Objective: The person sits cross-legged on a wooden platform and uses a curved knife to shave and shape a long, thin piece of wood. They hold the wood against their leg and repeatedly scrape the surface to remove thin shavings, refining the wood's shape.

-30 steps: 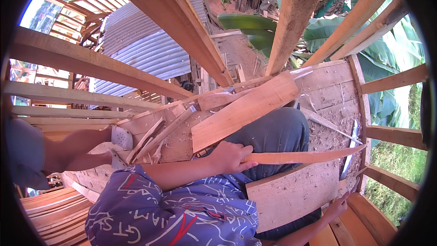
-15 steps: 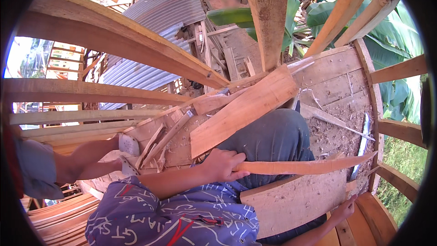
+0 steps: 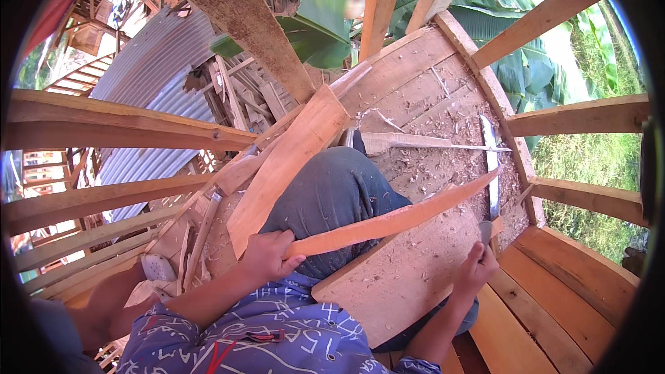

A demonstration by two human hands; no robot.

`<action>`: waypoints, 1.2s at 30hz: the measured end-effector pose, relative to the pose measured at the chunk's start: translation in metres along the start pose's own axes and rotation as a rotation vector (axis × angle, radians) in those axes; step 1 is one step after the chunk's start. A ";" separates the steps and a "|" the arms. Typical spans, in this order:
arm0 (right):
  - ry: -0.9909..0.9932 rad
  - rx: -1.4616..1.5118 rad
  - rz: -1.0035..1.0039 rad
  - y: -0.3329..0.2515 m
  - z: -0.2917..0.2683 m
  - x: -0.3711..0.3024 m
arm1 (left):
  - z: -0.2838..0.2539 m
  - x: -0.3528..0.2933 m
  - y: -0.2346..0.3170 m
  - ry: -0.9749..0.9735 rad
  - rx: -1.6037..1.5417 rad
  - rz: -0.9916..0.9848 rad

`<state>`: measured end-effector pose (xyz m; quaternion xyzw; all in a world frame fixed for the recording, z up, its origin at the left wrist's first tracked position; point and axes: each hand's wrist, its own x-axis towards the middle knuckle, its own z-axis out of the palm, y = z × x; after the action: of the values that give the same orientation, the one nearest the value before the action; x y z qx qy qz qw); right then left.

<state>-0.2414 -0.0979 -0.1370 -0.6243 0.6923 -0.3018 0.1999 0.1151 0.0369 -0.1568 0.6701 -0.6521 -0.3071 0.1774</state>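
My left hand [image 3: 268,256] is closed round the near end of a long, curved wooden piece [image 3: 388,225], which tapers toward its far right tip. The piece slants over my bent knee and above a broad board [image 3: 395,284] lying across my lap. At the board's right edge, my right hand [image 3: 476,264] is raised with its fingers closed. A small, flat grey piece [image 3: 485,230] sticks up from those fingers; its kind is unclear. Just beyond lies a long metal strip [image 3: 492,173], with a short wooden part [image 3: 497,226] at its near end.
A wide plank [image 3: 291,163] leans left of my knee. Shavings and a split wooden stick [image 3: 409,140] lie on the planked floor [image 3: 388,76]. Upright timbers [image 3: 235,21] surround the platform. Another person's legs [image 3: 114,305] are at the left; corrugated sheets [image 3: 156,69] lie below.
The view has swung right. My right hand has come up beside the board's edge, with the grey piece now showing in it. The curved piece's far end tilts higher; my left hand keeps its grip.
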 end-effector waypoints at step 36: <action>0.192 -0.274 0.151 -0.035 -0.009 0.050 | -0.008 -0.003 -0.008 0.049 0.010 0.052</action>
<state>-0.2283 -0.1471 -0.1020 -0.5603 0.7877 -0.2469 0.0682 0.1264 0.0397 -0.1550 0.6610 -0.6663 -0.2826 0.1981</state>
